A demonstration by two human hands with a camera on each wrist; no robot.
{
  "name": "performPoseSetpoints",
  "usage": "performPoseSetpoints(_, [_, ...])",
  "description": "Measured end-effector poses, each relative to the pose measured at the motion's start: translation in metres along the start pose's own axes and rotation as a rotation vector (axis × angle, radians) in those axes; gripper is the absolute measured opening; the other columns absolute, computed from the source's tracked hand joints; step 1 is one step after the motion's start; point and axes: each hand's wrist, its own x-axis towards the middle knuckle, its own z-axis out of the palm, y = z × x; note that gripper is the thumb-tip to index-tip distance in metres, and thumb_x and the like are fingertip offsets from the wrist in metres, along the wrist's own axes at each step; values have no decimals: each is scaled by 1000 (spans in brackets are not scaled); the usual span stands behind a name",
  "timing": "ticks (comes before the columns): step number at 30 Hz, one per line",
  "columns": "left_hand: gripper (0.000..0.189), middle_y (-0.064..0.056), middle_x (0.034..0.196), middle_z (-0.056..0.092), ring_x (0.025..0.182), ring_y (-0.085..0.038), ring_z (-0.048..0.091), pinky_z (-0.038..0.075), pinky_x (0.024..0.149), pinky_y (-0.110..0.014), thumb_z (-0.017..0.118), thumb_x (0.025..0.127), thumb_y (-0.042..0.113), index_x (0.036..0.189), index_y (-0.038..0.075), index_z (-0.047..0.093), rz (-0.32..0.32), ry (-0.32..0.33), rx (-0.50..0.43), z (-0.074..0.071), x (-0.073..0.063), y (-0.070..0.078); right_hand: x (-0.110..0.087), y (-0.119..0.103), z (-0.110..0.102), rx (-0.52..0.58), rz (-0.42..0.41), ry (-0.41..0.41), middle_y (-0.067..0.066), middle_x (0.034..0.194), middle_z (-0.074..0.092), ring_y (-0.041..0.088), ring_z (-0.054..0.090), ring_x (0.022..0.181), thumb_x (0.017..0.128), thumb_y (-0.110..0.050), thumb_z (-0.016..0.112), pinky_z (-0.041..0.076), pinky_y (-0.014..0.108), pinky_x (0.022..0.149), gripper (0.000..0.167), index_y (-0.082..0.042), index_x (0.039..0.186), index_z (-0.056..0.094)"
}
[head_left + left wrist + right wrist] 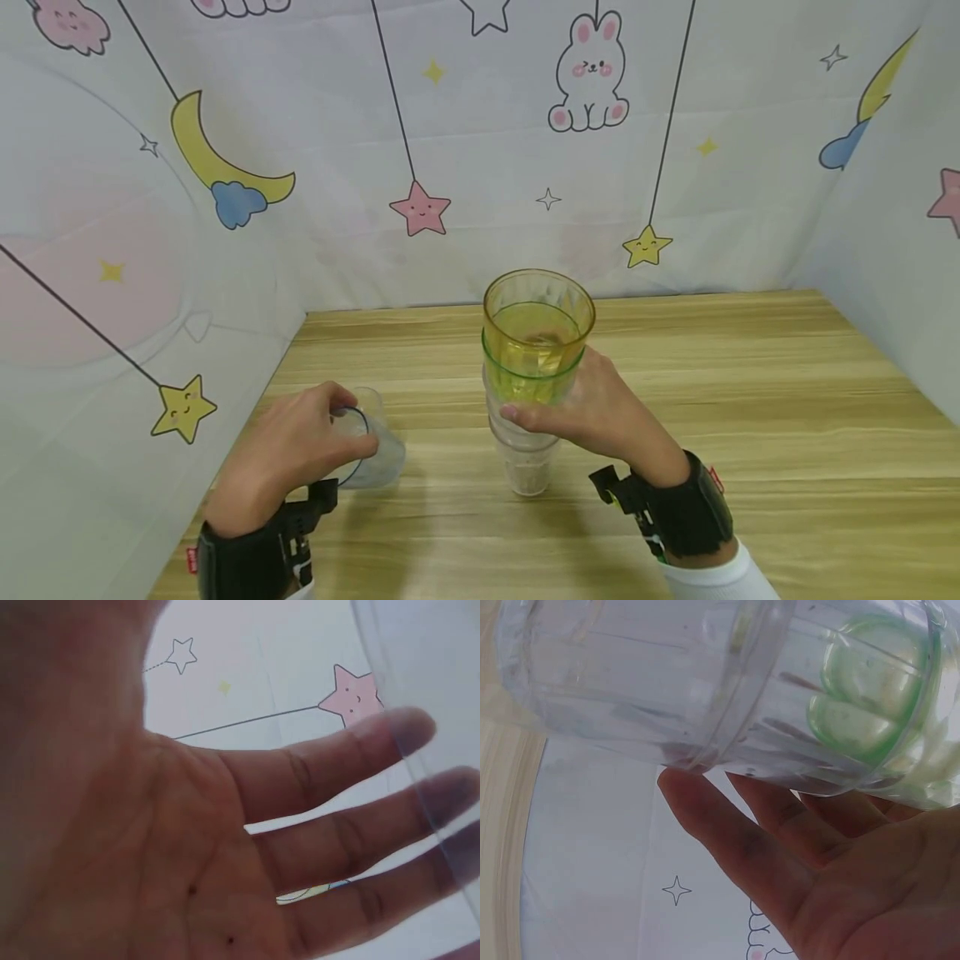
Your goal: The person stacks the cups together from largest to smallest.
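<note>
In the head view my right hand (600, 408) grips a stack of nested tumblers around its middle, with the thumb across the near side. A yellow tumbler (536, 333) is on top, a green-rimmed tumbler (517, 387) sits under it, and clear tumblers (527, 471) form the lower part. The right wrist view shows fingers (735, 840) against the clear plastic. To the left, my left hand (292, 433) holds a tilted clear tumbler (384, 462) with a dark blue rim, thumb and fingers at its mouth. Another clear tumbler (370, 400) shows partly behind it.
A wood-grain table (712, 417) lies under both hands. White cloth (495, 142) printed with stars, a moon and a rabbit hangs along the back and both sides. Each wrist wears a black strap with a small camera (682, 504).
</note>
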Motion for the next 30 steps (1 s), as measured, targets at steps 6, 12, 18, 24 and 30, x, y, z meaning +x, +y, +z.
performPoseSetpoints(6, [58,-15,124,64,106,-29,60,53,79,-45,75,78,32,128,5,63,48,36,-81,1,-1,6,0,0,0,10,0,0,-5,125,65,18,60,115,80,-40,83,48,53,96,67,-22,137,55])
performPoseSetpoints(12, [54,-11,124,65,112,-32,57,53,85,-51,79,81,32,127,10,64,167,161,-118,1,-1,12,0,0,0,15,-15,-1,-5,124,65,18,61,114,79,-40,84,49,52,94,67,-22,137,55])
performPoseSetpoints(18, [52,-9,124,65,109,-30,57,52,84,-52,81,81,29,127,12,65,258,258,-133,5,-1,15,0,-1,-1,9,-10,1,-5,124,65,18,62,113,78,-40,84,50,51,93,67,-22,137,55])
performPoseSetpoints(24, [54,-10,127,63,111,-30,58,50,89,-53,83,79,22,129,12,64,379,374,-190,7,1,19,0,-2,-1,0,-2,4,-4,124,65,18,61,114,78,-40,84,49,52,94,68,-22,137,55])
performPoseSetpoints(30, [55,-7,121,64,108,-28,60,50,81,-48,84,73,17,124,11,66,537,549,-221,7,3,21,0,-2,-1,15,6,8,-4,124,65,18,61,113,78,-39,84,49,52,95,68,-22,137,55])
